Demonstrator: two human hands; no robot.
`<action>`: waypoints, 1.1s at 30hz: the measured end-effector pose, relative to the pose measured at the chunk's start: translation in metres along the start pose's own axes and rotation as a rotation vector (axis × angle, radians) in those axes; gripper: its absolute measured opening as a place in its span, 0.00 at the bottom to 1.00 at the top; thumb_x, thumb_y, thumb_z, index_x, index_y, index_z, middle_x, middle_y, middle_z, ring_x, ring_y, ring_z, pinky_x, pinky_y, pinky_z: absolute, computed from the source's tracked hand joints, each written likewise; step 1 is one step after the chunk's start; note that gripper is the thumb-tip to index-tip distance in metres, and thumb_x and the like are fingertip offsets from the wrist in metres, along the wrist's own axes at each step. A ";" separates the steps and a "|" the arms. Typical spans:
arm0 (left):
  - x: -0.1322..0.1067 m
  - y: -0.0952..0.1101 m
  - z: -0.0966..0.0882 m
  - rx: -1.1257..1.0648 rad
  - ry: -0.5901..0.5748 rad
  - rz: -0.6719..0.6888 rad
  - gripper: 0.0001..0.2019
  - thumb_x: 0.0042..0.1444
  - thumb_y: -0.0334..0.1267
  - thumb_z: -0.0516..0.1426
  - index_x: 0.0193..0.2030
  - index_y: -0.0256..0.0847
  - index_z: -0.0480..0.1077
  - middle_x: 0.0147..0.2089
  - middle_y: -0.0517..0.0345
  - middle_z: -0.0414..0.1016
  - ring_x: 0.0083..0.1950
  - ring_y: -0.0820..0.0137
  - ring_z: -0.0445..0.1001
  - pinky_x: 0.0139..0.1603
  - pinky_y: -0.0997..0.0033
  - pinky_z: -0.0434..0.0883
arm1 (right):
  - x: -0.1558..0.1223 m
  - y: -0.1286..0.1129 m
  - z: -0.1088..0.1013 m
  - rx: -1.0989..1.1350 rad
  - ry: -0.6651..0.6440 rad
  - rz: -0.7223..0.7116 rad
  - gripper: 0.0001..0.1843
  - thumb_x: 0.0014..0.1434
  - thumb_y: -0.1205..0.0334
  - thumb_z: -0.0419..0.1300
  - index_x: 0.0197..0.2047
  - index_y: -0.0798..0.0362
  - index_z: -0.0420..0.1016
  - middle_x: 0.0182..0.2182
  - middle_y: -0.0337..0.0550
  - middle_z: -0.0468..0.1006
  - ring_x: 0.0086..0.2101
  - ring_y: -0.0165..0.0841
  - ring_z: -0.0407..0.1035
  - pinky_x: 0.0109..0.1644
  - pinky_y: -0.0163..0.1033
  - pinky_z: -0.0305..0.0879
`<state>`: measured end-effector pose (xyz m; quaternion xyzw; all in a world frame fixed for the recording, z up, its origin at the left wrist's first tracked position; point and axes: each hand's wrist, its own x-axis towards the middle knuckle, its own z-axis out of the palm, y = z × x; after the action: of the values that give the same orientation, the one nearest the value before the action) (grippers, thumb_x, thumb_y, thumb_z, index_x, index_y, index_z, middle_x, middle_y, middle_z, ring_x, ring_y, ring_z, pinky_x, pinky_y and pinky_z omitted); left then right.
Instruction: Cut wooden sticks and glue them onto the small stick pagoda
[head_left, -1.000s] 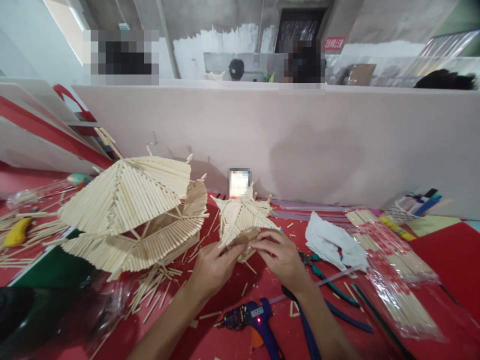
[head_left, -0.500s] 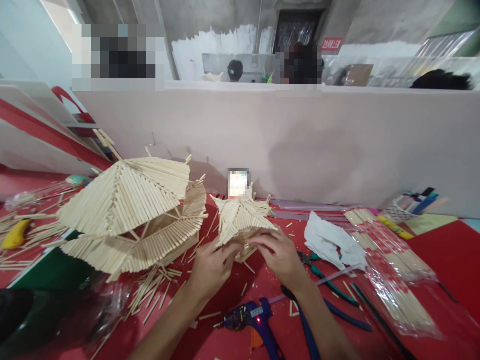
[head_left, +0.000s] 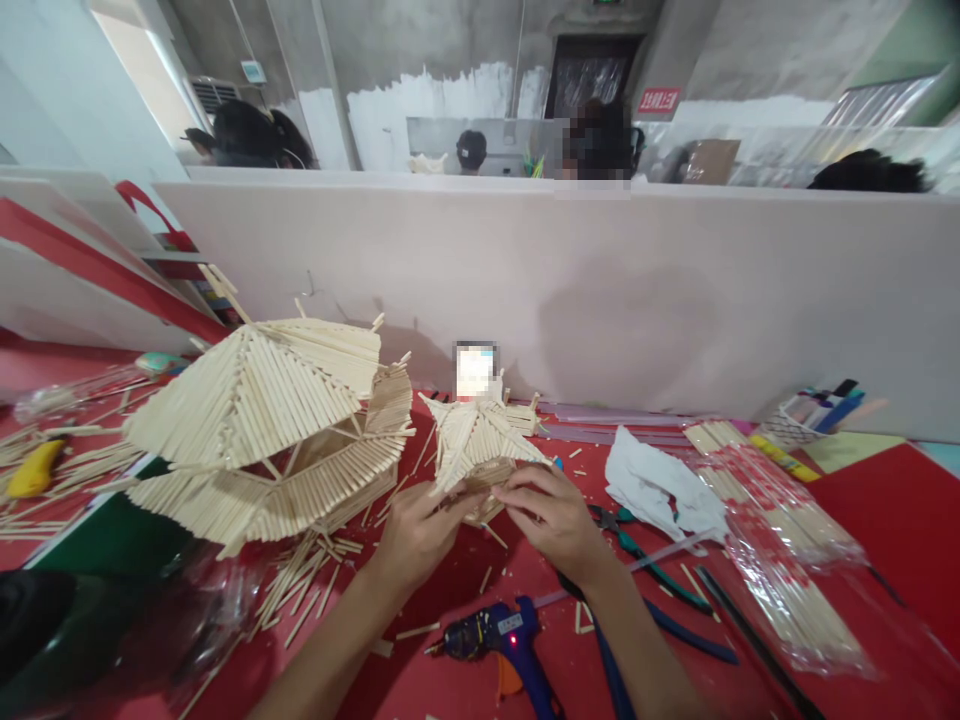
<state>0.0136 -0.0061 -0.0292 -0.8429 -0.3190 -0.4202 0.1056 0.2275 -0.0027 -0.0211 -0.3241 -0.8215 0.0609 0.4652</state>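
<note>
A small pavilion model [head_left: 480, 437] of pale wooden sticks, with a pointed star-shaped roof, stands on the red table in front of me. My left hand [head_left: 420, 522] is closed at its near left side, fingertips at the lower edge of the roof. On the near right side my right hand [head_left: 551, 512] pinches at the same edge, thumb and fingers close together. The fingertips of both hands nearly meet, and they partly hide what lies between them. Below the hands a blue glue gun [head_left: 517, 640] lies on its side with a red light on.
A larger stick pavilion [head_left: 262, 420] stands at left, loose sticks [head_left: 307, 585] beside it. Right are green-handled pliers [head_left: 652, 570], crumpled tissue [head_left: 660, 490], bagged sticks [head_left: 795, 600] and a pen basket [head_left: 799, 415]. A pale partition [head_left: 637, 270] rises behind; people's heads show beyond.
The view has tilted slightly. My right fingers have drawn closer together at the roof edge, and the left fingers have shifted a little; the small pavilion stays in place.
</note>
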 end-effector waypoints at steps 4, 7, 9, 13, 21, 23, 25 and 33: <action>0.001 -0.003 -0.003 0.017 0.014 0.035 0.14 0.64 0.25 0.52 0.47 0.43 0.76 0.40 0.57 0.82 0.35 0.73 0.79 0.37 0.74 0.76 | 0.000 -0.001 -0.005 -0.026 -0.055 -0.032 0.12 0.65 0.71 0.57 0.44 0.49 0.80 0.34 0.43 0.78 0.36 0.33 0.72 0.46 0.45 0.71; 0.001 -0.004 -0.003 -0.014 0.003 0.022 0.13 0.64 0.26 0.53 0.48 0.43 0.75 0.42 0.56 0.82 0.38 0.73 0.80 0.39 0.73 0.76 | 0.000 -0.004 -0.008 0.032 -0.079 0.055 0.12 0.65 0.69 0.59 0.47 0.47 0.80 0.36 0.43 0.79 0.38 0.34 0.73 0.47 0.46 0.72; 0.001 -0.004 -0.001 -0.035 0.003 -0.001 0.12 0.64 0.27 0.53 0.48 0.43 0.75 0.43 0.56 0.82 0.40 0.72 0.80 0.41 0.72 0.77 | 0.000 -0.005 -0.008 0.060 -0.066 0.129 0.12 0.65 0.68 0.59 0.48 0.47 0.80 0.37 0.43 0.80 0.39 0.34 0.73 0.48 0.46 0.71; 0.001 -0.003 0.001 -0.043 -0.006 -0.035 0.11 0.64 0.28 0.54 0.46 0.43 0.76 0.42 0.56 0.82 0.41 0.72 0.80 0.43 0.72 0.77 | -0.001 -0.006 -0.005 0.056 -0.021 0.145 0.12 0.64 0.69 0.59 0.46 0.47 0.81 0.36 0.44 0.80 0.38 0.36 0.73 0.45 0.44 0.72; 0.002 -0.001 0.002 -0.038 -0.008 -0.060 0.11 0.65 0.29 0.52 0.44 0.42 0.77 0.41 0.54 0.81 0.39 0.72 0.81 0.42 0.74 0.77 | 0.000 -0.003 -0.002 0.061 -0.014 0.061 0.13 0.64 0.71 0.58 0.44 0.47 0.82 0.34 0.43 0.80 0.36 0.34 0.73 0.45 0.45 0.73; 0.002 -0.001 0.001 -0.030 -0.005 -0.037 0.12 0.64 0.28 0.52 0.45 0.42 0.76 0.41 0.54 0.82 0.39 0.72 0.81 0.42 0.75 0.77 | 0.002 -0.004 -0.004 0.040 -0.046 0.027 0.13 0.64 0.71 0.58 0.43 0.48 0.82 0.34 0.43 0.80 0.37 0.35 0.72 0.46 0.46 0.73; 0.004 -0.001 0.000 -0.021 0.000 -0.018 0.12 0.64 0.27 0.52 0.45 0.42 0.76 0.41 0.54 0.82 0.39 0.72 0.81 0.41 0.75 0.77 | 0.005 -0.005 -0.008 0.006 -0.108 -0.012 0.13 0.64 0.71 0.57 0.43 0.49 0.82 0.34 0.44 0.80 0.37 0.36 0.72 0.47 0.47 0.72; 0.008 -0.002 0.003 -0.042 0.029 -0.073 0.11 0.64 0.29 0.53 0.43 0.43 0.78 0.41 0.55 0.82 0.41 0.72 0.81 0.43 0.75 0.78 | 0.003 -0.012 -0.052 -0.059 -0.282 0.355 0.14 0.67 0.62 0.56 0.53 0.49 0.77 0.45 0.47 0.81 0.44 0.36 0.74 0.51 0.43 0.68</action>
<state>0.0184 0.0005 -0.0249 -0.8265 -0.3392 -0.4427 0.0769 0.2621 -0.0209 0.0155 -0.4652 -0.8101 0.1622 0.3180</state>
